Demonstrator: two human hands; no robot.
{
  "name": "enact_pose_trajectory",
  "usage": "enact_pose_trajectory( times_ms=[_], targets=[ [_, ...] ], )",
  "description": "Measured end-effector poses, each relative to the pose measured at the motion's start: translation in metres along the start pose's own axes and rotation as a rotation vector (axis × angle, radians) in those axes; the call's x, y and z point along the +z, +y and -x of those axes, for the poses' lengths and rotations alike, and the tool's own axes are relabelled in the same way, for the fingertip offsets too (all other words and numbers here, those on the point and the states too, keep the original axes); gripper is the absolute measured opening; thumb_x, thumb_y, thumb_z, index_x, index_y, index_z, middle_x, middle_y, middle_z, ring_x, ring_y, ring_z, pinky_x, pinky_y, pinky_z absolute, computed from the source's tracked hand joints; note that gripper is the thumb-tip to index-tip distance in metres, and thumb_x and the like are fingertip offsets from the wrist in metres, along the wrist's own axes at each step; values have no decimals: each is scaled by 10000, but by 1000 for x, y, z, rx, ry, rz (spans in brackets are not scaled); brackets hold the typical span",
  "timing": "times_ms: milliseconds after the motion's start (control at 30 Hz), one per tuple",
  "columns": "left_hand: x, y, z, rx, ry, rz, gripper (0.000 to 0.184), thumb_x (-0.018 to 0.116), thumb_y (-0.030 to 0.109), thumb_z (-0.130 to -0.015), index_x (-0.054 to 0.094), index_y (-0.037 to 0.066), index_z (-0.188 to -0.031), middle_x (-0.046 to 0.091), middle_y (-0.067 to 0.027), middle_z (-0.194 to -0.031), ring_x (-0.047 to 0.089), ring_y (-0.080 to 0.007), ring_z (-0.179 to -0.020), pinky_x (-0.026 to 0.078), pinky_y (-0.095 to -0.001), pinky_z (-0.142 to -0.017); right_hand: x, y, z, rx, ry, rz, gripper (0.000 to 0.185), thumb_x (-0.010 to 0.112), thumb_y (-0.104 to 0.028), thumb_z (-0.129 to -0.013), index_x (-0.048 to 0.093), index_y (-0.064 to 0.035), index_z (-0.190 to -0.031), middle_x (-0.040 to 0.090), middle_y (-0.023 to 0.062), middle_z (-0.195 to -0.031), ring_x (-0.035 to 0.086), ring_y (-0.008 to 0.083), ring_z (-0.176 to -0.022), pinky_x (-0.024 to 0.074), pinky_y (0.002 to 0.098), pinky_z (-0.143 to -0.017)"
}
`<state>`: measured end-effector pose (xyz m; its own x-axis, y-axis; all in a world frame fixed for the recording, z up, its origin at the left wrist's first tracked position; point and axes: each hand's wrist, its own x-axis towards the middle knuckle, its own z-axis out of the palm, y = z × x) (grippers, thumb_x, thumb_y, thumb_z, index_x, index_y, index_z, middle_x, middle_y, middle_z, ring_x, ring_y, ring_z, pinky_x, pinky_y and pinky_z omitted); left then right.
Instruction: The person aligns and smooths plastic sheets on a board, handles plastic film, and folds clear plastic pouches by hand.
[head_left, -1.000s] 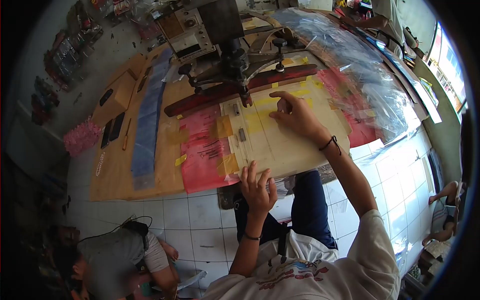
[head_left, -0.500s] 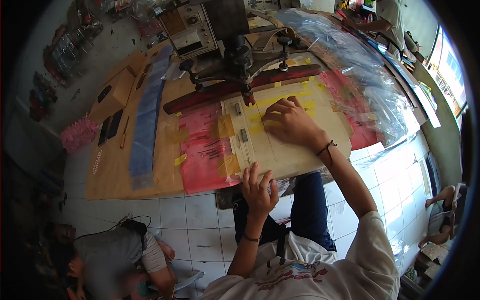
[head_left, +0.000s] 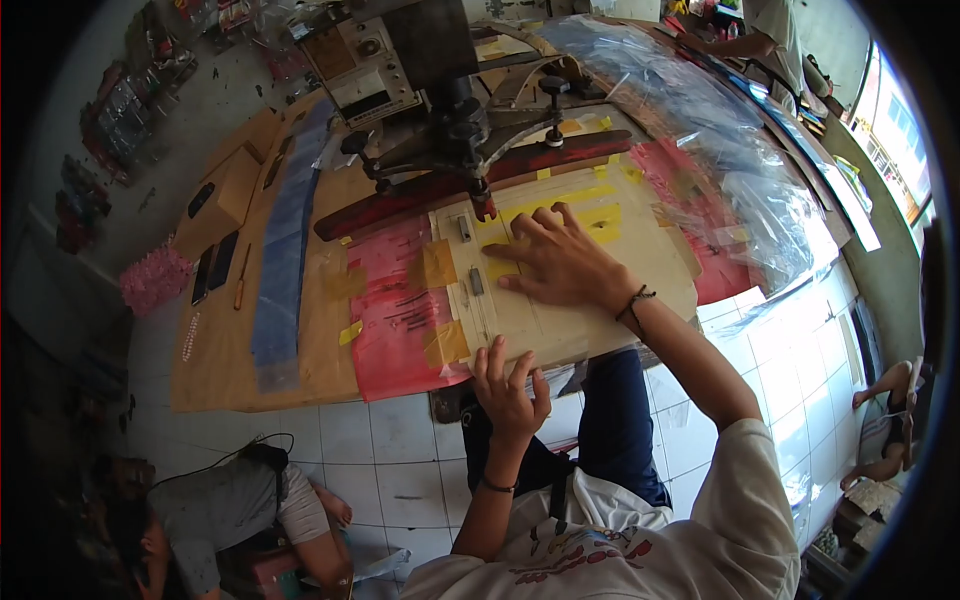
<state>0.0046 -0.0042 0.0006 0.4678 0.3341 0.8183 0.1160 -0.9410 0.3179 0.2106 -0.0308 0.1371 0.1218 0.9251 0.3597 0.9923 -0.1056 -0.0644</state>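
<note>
My right hand [head_left: 568, 258] rests with fingers spread on a beige board [head_left: 600, 315], near strips of yellow tape [head_left: 603, 222]. At the board's front edge, my left hand [head_left: 512, 392] touches the surface with fingertips apart, holding nothing. Two small grey metal blocks [head_left: 476, 281] sit along the board's left part, left of my right hand. Red plastic sheet [head_left: 390, 300], with brown tape patches and dark marks, lies to the left of the board. Just beyond my right hand hangs the red-tipped end of a machine [head_left: 483, 207], over a long dark-red bar [head_left: 400, 193].
A control box [head_left: 362, 62] stands behind the bar. Blue plastic strip [head_left: 283, 250], phones [head_left: 222, 260] and a screwdriver-like tool [head_left: 242, 278] lie on the left of the wooden table [head_left: 215, 375]. Transparent plastic sheets [head_left: 770, 225] cover the right side. Another person [head_left: 225, 515] sits low at left.
My right hand has flattened and spread its fingers, shifting slightly left and nearer to me. My left hand stays by the front edge. The whole view has shifted a little.
</note>
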Motion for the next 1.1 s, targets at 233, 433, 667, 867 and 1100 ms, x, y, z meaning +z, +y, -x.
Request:
enact_pose_trajectory(
  times_ms=[233, 433, 667, 867, 1100],
  targets=[
    [0, 3, -2, -10, 26, 6, 402, 640, 187, -958, 547, 129, -1345, 496, -231, -1514, 432, -460, -1403, 343, -586, -1173, 1, 7, 7, 9, -2, -108, 616, 499, -596, -1029, 642, -148, -1427, 616, 130, -1309, 536, 293, -1304, 337, 517, -1185],
    [-2, 2, -3, -19, 10, 14, 423, 640, 151, -943, 537, 96, -1350, 475, -261, -1521, 411, -492, -1411, 305, -623, -1188, 1, 21, 53, 134, 69, -61, 725, 498, -559, -1038, 540, 12, -1481, 503, 186, -1564, 421, 313, -1489, 203, 517, -1288],
    [-2, 1, -1, -18, 7, 24, 392, 647, 171, -964, 573, 108, -1344, 498, -233, -1521, 435, -460, -1410, 333, -572, -1189, -23, -9, 71, 108, 103, -178, 566, 524, -482, -1060, 556, -135, -1507, 494, 148, -1588, 452, 319, -1482, 267, 529, -1275],
    [-7, 3, 0, -53, -74, -4, 452, 583, 176, -982, 552, 55, -1417, 452, -249, -1546, 373, -478, -1446, 272, -612, -1217, -8, -11, 65, 37, -58, -121, 553, 452, -497, -1091, 516, -183, -1541, 441, 130, -1633, 337, 331, -1549, 212, 518, -1292],
    [-9, 7, -1, -92, -91, -15, 503, 542, 245, -1019, 523, 36, -1477, 450, -221, -1562, 359, -464, -1464, 271, -576, -1231, 5, 25, 25, 9, -133, -86, 542, 381, -463, -1120, 463, -180, -1575, 363, 115, -1680, 261, 330, -1581, 177, 520, -1303]
  ],
)
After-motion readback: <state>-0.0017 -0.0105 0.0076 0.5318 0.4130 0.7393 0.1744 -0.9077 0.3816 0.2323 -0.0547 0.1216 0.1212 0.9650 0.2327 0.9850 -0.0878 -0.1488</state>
